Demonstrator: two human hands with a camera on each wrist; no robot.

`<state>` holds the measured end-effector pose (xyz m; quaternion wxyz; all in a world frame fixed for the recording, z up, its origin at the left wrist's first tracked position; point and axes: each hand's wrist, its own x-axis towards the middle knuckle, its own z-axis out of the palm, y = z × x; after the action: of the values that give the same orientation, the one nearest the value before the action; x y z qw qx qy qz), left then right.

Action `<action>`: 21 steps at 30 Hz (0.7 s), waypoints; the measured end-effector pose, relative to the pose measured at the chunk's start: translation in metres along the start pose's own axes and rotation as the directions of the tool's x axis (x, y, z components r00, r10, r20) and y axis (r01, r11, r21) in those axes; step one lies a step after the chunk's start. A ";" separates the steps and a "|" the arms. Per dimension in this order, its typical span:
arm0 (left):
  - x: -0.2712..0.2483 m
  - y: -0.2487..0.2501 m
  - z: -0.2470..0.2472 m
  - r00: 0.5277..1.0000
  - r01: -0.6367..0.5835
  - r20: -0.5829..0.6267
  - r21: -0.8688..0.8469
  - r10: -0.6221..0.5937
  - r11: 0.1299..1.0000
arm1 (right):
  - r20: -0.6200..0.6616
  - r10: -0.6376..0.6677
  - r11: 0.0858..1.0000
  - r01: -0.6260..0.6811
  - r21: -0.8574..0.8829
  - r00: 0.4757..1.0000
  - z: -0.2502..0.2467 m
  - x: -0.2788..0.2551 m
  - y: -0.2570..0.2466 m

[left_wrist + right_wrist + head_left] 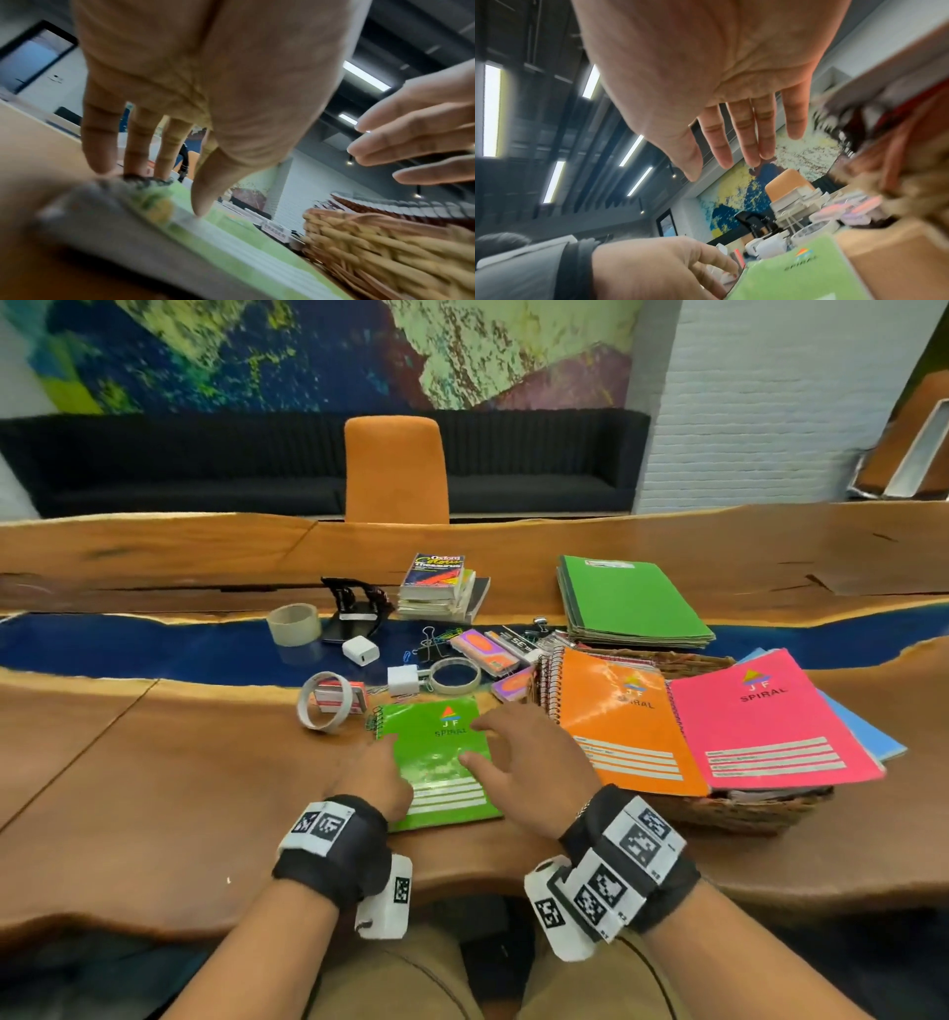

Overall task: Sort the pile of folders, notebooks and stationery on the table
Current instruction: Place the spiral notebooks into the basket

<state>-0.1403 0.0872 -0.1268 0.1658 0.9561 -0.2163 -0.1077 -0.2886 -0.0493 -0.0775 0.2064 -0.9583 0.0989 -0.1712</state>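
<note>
I have the small green notebook (441,762) lying flat on the table (154,788), just left of the wicker basket (744,809) that holds the orange notebook (626,721) and pink notebook (765,716). My left hand (377,775) sits on the green notebook's left edge: in the left wrist view the fingers (164,146) reach straight down to the spiral binding and the thumb presses the cover, so I read it as bracing the book, not clamping it. My right hand (529,757) is spread, fingers straight, hovering over the cover's right side and holding nothing; whether its fingertips touch the cover I cannot tell.

The notebook's long side runs away from me, tipped slightly left, with the spiral on the left. Both hands are on it, yet the right one is nearer the basket. I judge the next move turns on that: the free right edge lies just under my right fingers, so lifting from there and carrying right looks shortest.
</note>
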 end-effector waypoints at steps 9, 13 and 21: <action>-0.002 -0.023 -0.018 0.994 0.109 -0.017 -0.095 -0.111 0.990 | 0.102 -0.035 0.999 0.032 0.037 0.994 0.025 0.002 -0.010; 0.007 -0.026 -0.013 0.993 0.121 0.049 -0.357 -0.111 0.926 | 0.190 0.004 1.000 -0.007 0.016 0.982 0.026 -0.001 -0.008; -0.002 -0.009 -0.017 0.960 0.203 0.278 -0.645 -0.021 0.737 | 0.432 0.055 0.994 -0.007 -0.112 0.900 0.026 -0.005 -0.010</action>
<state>-0.1338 0.1003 -0.1144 0.4611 0.8227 -0.1241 -0.3085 -0.2820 -0.0295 -0.0967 0.1740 -0.9803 0.0745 0.0557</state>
